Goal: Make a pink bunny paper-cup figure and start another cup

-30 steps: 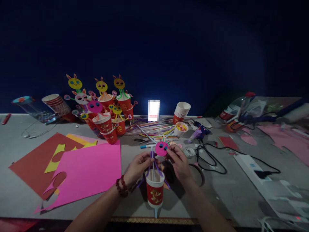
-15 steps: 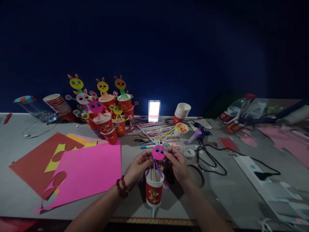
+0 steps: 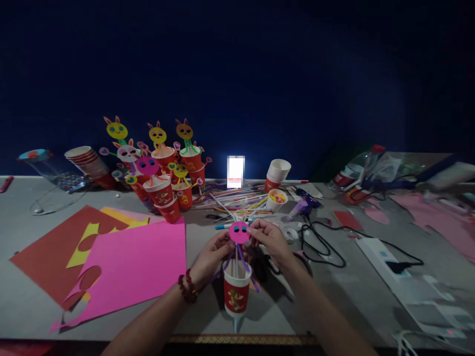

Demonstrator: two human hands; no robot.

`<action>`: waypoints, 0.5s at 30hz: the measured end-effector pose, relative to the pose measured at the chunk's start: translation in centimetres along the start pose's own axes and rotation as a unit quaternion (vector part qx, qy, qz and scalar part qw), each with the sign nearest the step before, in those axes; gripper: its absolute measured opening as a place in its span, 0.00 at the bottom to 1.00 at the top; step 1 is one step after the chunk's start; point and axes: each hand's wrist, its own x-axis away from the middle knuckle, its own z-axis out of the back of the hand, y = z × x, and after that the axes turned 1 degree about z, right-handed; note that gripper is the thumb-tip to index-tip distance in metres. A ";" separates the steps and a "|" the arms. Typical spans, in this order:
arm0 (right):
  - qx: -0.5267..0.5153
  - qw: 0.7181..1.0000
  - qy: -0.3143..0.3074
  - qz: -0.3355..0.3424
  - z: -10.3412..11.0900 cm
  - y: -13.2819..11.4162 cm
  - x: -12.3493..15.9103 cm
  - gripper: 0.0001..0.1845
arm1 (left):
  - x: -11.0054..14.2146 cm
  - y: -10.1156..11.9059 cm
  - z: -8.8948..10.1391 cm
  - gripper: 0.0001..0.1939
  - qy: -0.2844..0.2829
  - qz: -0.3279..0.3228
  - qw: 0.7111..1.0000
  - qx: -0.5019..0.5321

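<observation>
Your left hand (image 3: 214,254) grasping the purple pipe-cleaner stem (image 3: 242,257) above the red paper cup (image 3: 236,297), your right hand (image 3: 271,242) pinching the pink paper rabbit face (image 3: 239,234) by its edge, that face also above the cup, pink paper sheet (image 3: 144,262) left of the cup.

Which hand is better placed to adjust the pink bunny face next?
Probably the right hand: it pinches the pink bunny face at its right edge. The left hand looks occupied, appearing to grip the purple strips just under the face, above the cup.
</observation>
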 end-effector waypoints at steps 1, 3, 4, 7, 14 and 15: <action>0.001 1.000 0.001 0.002 -0.1 0.0 -0.1 0.16 | 0.0 -0.1 0.1 0.19 -0.003 0.004 1.000 0.007; -0.002 1.000 0.005 0.004 -0.5 0.1 -0.5 0.15 | 0.0 -0.2 0.2 0.19 -0.003 0.014 1.000 0.020; -0.005 1.000 0.007 0.004 -0.6 0.3 -0.7 0.15 | 0.0 -0.2 0.2 0.19 -0.004 0.018 1.000 0.025; -0.018 1.000 0.011 0.002 -0.9 0.7 -1.1 0.15 | 0.0 -0.2 0.2 0.20 -0.008 0.025 0.999 0.037; -0.041 0.999 0.008 -0.012 -0.8 1.2 -1.2 0.17 | 0.1 0.3 0.1 0.20 0.008 0.039 0.999 0.035; -0.041 0.999 0.007 -0.013 -0.8 1.2 -1.2 0.17 | 0.1 0.3 0.0 0.20 0.011 0.040 0.999 0.033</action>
